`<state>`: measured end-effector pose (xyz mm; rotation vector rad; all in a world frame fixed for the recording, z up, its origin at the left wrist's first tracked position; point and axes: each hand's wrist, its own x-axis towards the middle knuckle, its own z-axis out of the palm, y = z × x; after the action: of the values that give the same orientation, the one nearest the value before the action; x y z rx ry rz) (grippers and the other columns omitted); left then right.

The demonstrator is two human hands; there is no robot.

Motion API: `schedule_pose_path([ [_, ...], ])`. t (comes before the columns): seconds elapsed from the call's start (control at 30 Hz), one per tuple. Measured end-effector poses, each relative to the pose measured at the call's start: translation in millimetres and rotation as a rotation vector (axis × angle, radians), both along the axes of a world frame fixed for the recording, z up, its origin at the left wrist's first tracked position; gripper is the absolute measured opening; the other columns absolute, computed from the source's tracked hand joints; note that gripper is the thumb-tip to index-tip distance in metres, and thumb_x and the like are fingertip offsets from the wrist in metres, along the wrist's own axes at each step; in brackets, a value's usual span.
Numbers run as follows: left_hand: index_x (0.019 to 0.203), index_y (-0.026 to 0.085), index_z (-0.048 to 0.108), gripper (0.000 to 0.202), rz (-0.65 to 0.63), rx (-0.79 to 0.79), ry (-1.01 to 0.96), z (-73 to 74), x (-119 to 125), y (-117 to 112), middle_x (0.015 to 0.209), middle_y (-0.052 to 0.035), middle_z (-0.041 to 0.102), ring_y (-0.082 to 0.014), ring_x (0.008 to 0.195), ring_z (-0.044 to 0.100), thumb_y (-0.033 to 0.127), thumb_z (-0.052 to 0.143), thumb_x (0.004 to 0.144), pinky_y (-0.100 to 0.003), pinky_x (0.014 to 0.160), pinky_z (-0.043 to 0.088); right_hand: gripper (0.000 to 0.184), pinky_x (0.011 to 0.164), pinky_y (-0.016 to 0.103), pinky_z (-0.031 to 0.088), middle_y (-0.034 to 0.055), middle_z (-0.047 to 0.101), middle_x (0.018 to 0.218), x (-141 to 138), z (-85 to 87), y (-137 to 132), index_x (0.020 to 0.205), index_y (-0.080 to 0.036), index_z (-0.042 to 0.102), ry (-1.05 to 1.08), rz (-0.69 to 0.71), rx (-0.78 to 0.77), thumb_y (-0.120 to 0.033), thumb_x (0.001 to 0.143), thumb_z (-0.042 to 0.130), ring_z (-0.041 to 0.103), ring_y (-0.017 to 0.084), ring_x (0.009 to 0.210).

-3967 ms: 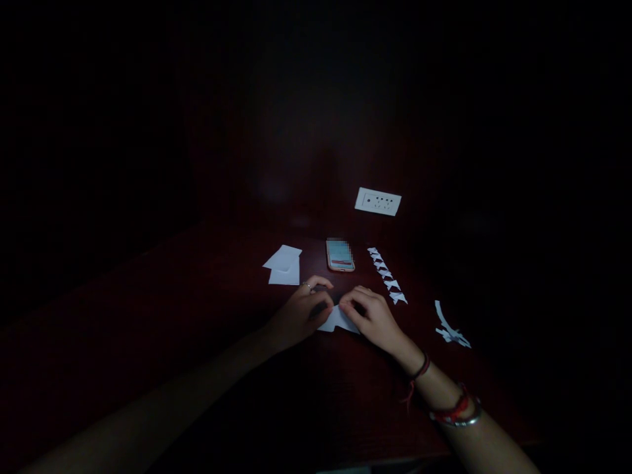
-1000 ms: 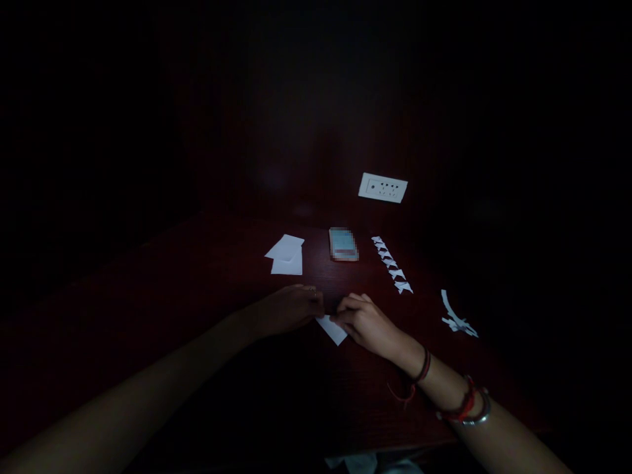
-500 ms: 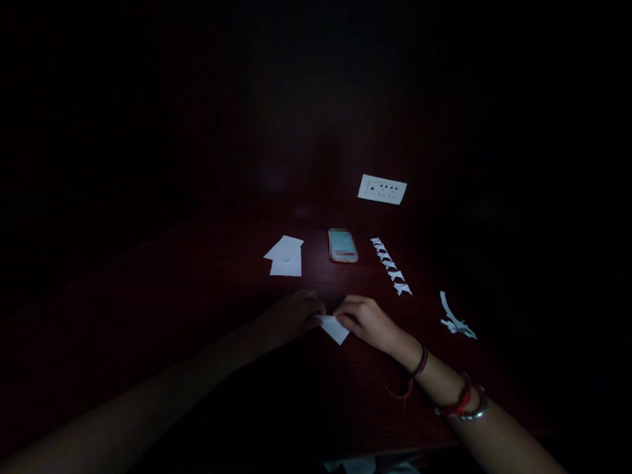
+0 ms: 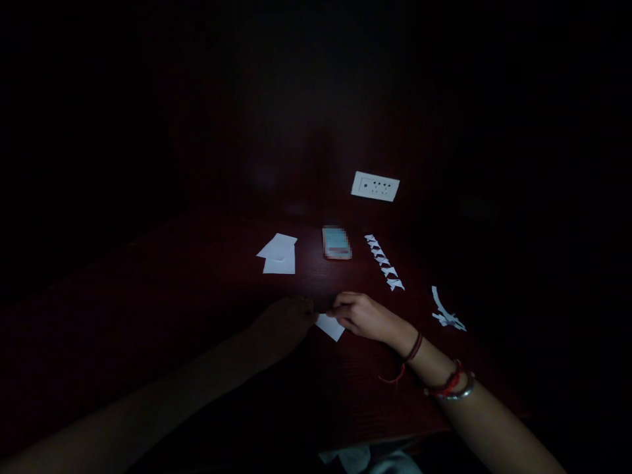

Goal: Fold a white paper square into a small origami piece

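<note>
A small white piece of paper (image 4: 332, 327) lies between my two hands near the front of the dark red table, one corner pointing toward me. Pinching its left end is my left hand (image 4: 290, 320), dim in shadow. My right hand (image 4: 363, 316) has its fingers closed on the right part of the top edge and covers that end. Whether that edge is folded over is too dark to tell. Bracelets circle my right wrist.
Two overlapping white paper sheets (image 4: 280, 255) lie behind my left hand. A phone (image 4: 336, 242) rests straight ahead. Right of it runs a row of small folded paper pieces (image 4: 382, 261), then loose paper strips (image 4: 448, 318). A socket panel (image 4: 375, 186) is on the wall.
My right hand's fingers have shifted slightly along the paper's top edge. The whole view has moved a little, so everything sits slightly further left. Both hands keep hold of the paper.
</note>
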<state>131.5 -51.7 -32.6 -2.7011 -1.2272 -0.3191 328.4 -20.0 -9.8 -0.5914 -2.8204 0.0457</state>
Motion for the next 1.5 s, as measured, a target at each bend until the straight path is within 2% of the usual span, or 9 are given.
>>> schedule_pose_path([
  [0.13, 0.094, 0.015, 0.056, 0.026, 0.029, -0.054, 0.010, 2.0, -4, -6, 0.092, -0.0088, 0.054, -0.0217, 0.080, 0.050, 0.012, 0.037, 0.076, -0.034, 0.067, 0.038, 0.027, 0.074, 0.024, 0.039, 0.0053, 0.052, 0.082, -1, 4.2, -2, 0.099, -0.017, 0.056, -0.012, -0.006, 0.010, -0.012, 0.077, 0.042, 0.048, 0.013, 0.079],
  [0.23, 0.099, 0.016, 0.054, 0.029, 0.058, -0.048, -0.020, 9.3, -3, -14, 0.097, -0.0083, 0.054, -0.0213, 0.086, 0.049, 0.010, 0.037, 0.075, -0.034, 0.073, 0.037, 0.030, 0.073, 0.024, 0.039, 0.0040, 0.051, 0.081, -4, 6.6, -3, 0.103, -0.019, 0.054, -0.043, 0.008, 0.031, -0.011, 0.077, 0.041, 0.047, 0.012, 0.076],
  [0.37, 0.098, 0.015, 0.054, 0.030, 0.080, -0.065, -0.017, 16.4, -1, -22, 0.098, -0.0089, 0.054, -0.0218, 0.086, 0.049, 0.010, 0.038, 0.073, -0.034, 0.072, 0.037, 0.030, 0.072, 0.024, 0.039, 0.0035, 0.052, 0.081, -6, 6.8, -4, 0.103, -0.020, 0.054, -0.064, 0.002, 0.035, -0.011, 0.077, 0.040, 0.048, 0.012, 0.076],
  [0.63, 0.100, 0.017, 0.053, 0.029, 0.081, -0.056, -0.060, 4.8, -10, -15, 0.102, -0.0091, 0.052, -0.0220, 0.091, 0.048, 0.013, 0.037, 0.077, -0.035, 0.076, 0.036, 0.026, 0.077, 0.025, 0.036, 0.0038, 0.055, 0.084, 1, 16.0, -6, 0.095, -0.019, 0.058, -0.078, -0.007, 0.051, -0.013, 0.076, 0.042, 0.049, 0.013, 0.080],
  [0.93, 0.088, 0.016, 0.056, 0.027, 0.026, -0.155, -0.134, 29.9, -8, -13, 0.090, -0.0048, 0.052, -0.0169, 0.080, 0.049, 0.007, 0.037, 0.072, -0.028, 0.068, 0.037, 0.023, 0.074, 0.024, 0.036, 0.0030, 0.056, 0.082, 1, 17.2, -5, 0.089, -0.017, 0.060, -0.029, -0.081, 0.020, -0.014, 0.076, 0.041, 0.050, 0.012, 0.075],
  [1.07, 0.076, 0.018, 0.054, 0.014, 0.069, -0.132, -0.272, 26.2, -7, -2, 0.081, -0.0013, 0.051, -0.0154, 0.080, 0.046, 0.015, 0.040, 0.074, -0.026, 0.069, 0.035, 0.023, 0.074, 0.023, 0.037, 0.0039, 0.054, 0.086, -4, 19.1, -6, 0.095, -0.016, 0.057, 0.080, -0.124, -0.058, -0.022, 0.079, 0.041, 0.049, 0.012, 0.080],
  [1.17, 0.073, 0.018, 0.051, 0.006, 0.107, -0.164, -0.347, 21.3, -6, 6, 0.079, -0.0002, 0.050, -0.0156, 0.079, 0.045, 0.021, 0.047, 0.072, -0.026, 0.068, 0.035, 0.022, 0.072, 0.023, 0.038, 0.0037, 0.052, 0.085, -11, 17.4, -8, 0.092, -0.016, 0.056, 0.136, -0.160, -0.121, -0.028, 0.076, 0.047, 0.048, 0.013, 0.080],
  [1.37, 0.068, 0.017, 0.050, 0.002, 0.108, -0.227, -0.420, 15.5, -6, 12, 0.074, 0.0000, 0.048, -0.0151, 0.076, 0.045, 0.019, 0.051, 0.069, -0.027, 0.068, 0.034, 0.010, 0.069, 0.023, 0.038, 0.0027, 0.048, 0.080, -17, 5.5, -4, 0.080, -0.015, 0.055, 0.200, -0.212, -0.219, -0.022, 0.074, 0.051, 0.047, 0.011, 0.074],
  [1.5, 0.066, 0.016, 0.049, 0.003, 0.116, -0.182, -0.474, 13.7, -2, 11, 0.076, -0.0006, 0.047, -0.0160, 0.078, 0.043, 0.016, 0.051, 0.068, -0.028, 0.068, 0.034, 0.006, 0.067, 0.022, 0.037, 0.0018, 0.048, 0.076, -17, 4.5, -3, 0.075, -0.015, 0.054, 0.229, -0.196, -0.234, -0.019, 0.074, 0.050, 0.046, 0.011, 0.072],
])
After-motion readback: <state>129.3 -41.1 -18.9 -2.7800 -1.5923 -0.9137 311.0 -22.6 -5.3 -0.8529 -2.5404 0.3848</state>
